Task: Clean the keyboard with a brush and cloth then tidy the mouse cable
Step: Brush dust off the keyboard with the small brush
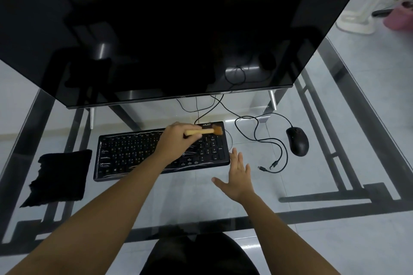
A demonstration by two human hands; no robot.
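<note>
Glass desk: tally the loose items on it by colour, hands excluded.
Black: 4 - keyboard, mouse, cloth, monitor
Tan wood: 1 - brush, held in the left hand
Total: 5

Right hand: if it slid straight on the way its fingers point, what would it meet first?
The right hand, open with fingers spread, points away from the person toward the near right corner of the keyboard. It would likely meet that edge first, though its height above the glass table is unclear.
</note>
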